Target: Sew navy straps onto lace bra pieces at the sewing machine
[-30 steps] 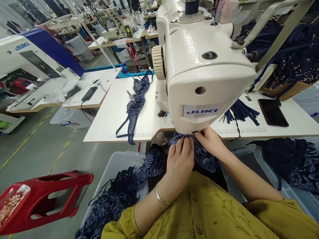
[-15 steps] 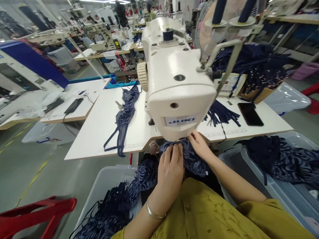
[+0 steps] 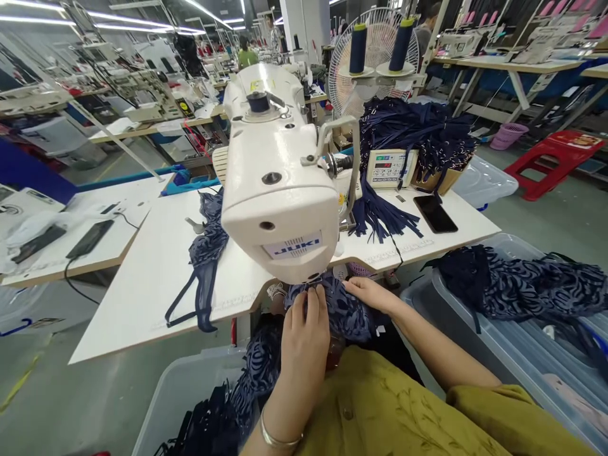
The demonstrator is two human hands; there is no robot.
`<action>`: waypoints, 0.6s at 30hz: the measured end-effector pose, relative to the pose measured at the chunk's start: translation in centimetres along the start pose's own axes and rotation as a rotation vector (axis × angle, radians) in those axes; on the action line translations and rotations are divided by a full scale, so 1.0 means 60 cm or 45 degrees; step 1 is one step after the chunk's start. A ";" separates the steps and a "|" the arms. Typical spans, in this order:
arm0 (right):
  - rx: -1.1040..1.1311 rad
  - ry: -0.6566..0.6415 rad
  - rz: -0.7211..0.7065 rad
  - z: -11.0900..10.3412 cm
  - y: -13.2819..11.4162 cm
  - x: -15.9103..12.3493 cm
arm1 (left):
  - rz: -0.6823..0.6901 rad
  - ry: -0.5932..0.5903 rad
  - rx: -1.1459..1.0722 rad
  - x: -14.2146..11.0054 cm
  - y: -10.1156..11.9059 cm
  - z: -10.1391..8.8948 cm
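A navy patterned bra (image 3: pixel 349 313) lies under the head of a white sewing machine (image 3: pixel 280 209), partly hidden by the machine and my hands. My left hand (image 3: pixel 306 335) presses the fabric from above, its fingers bent and close together just in front of the needle area. At the bra's right edge, my right hand (image 3: pixel 373 294) has its thumb and fingers closed at the cloth; the fingertips are partly hidden. More patterned bra pieces (image 3: pixel 261 361) trail down on the left into a clear plastic bin (image 3: pixel 178 373).
Another bra (image 3: pixel 209 266) rests on the white table (image 3: pixel 137 285), left of the machine. To the right are navy straps (image 3: pixel 384 212), a control box (image 3: pixel 390 168) and a phone (image 3: pixel 434 213). A bin (image 3: pixel 470 329) with bras stands at right; a fan (image 3: pixel 339 76) is behind.
The view has turned right and tilted up, so the machine appears further left. My right hand has shifted slightly right, away from the needle area. The left hand still presses the bra.
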State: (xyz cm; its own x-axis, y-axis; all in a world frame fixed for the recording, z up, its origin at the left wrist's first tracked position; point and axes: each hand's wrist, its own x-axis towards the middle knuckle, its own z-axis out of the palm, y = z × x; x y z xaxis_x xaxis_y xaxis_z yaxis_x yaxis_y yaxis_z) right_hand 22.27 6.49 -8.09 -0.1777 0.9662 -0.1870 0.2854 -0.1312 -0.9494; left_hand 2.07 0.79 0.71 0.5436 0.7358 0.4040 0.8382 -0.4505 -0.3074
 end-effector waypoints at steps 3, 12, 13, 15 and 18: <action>0.060 0.088 0.013 -0.015 -0.007 -0.010 | 0.022 0.009 -0.089 -0.001 -0.003 0.001; 0.117 0.078 -0.474 -0.062 -0.107 -0.123 | -0.047 -0.025 -1.067 0.012 0.001 -0.073; 0.007 -0.076 -0.583 -0.061 -0.123 -0.136 | -0.064 -0.103 -1.219 0.015 0.003 -0.081; -0.145 -0.334 -0.731 -0.061 -0.147 -0.148 | -0.135 -0.331 -1.478 0.021 0.005 -0.087; -0.219 -0.361 -0.666 -0.081 -0.153 -0.120 | -0.380 -0.537 -1.611 0.025 -0.005 -0.078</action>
State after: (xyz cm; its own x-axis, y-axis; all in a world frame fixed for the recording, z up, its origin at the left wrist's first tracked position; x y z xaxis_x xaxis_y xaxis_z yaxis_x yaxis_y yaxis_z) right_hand 25.49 1.81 3.21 -0.5719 0.7929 0.2102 0.2365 0.4048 -0.8833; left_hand 2.85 -0.36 5.45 0.4730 0.8799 -0.0455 0.5113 -0.2321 0.8275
